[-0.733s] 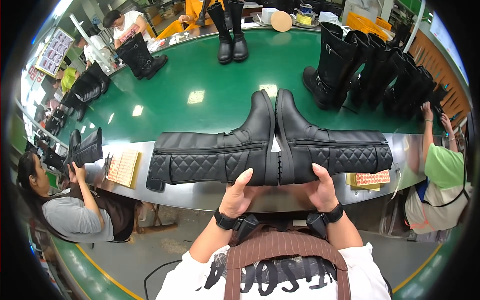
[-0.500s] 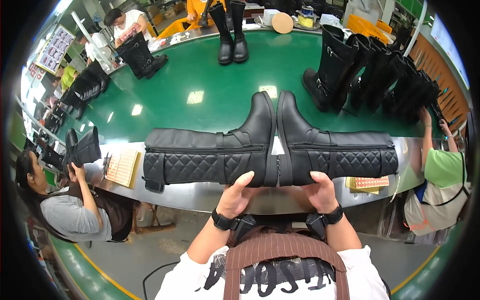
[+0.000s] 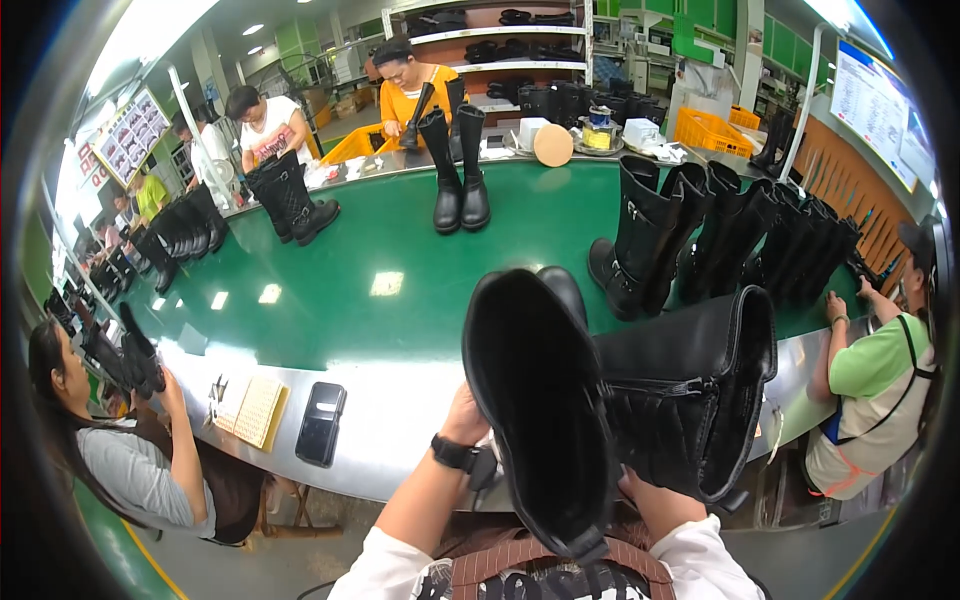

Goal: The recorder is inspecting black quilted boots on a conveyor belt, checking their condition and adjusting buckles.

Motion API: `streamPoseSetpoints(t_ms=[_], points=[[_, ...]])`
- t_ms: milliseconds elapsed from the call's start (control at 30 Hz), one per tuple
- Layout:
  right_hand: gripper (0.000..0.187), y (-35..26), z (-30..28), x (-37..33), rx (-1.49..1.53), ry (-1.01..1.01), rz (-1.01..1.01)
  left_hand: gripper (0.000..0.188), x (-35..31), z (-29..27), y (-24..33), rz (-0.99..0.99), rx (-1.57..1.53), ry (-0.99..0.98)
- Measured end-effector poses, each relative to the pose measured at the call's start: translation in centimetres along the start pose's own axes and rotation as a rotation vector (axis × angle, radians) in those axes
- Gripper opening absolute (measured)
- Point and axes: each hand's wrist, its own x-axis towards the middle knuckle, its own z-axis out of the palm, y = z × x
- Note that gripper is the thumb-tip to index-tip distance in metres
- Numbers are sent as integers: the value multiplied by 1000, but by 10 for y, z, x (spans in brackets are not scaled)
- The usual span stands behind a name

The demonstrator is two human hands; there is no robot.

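Two tall black boots are held up in front of me. The left boot (image 3: 540,400) is tipped so its open top faces me and its dark inside shows. Along its left side, my left hand (image 3: 464,418) is closed on it, with the fingers mostly hidden behind. The right boot (image 3: 655,430) leans to the right, its zip visible and its top opening turned outward. My right hand (image 3: 632,484) grips it from below, largely covered by both boots. A bit of rounded black toe shows behind the left boot's top.
A green belt (image 3: 330,260) curves beyond a steel ledge (image 3: 380,440). Buckled boots (image 3: 640,240) line its right side; a tall pair (image 3: 460,190) stands at the far middle. On the ledge lie a phone (image 3: 321,424) and a yellow sticker pad (image 3: 250,410). Co-workers flank me.
The boots were side by side, soles together and shafts pointing outward. They are now tilted, tops toward me and to the right. The view has lifted, and a phone shows on the ledge.
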Motion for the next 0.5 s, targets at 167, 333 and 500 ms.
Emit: streamPoseSetpoints(t_ms=[167, 333, 500], points=[[53, 29, -72, 11, -157, -75, -237, 71, 4, 2, -1, -85, -50, 1], [90, 21, -77, 6, 334, -326, 272, 75, 5, -24, -6, -66, -81, -74], [77, 1, -76, 8, 325, -210, 386, 64, 17, 13, 16, -147, -21, 5]])
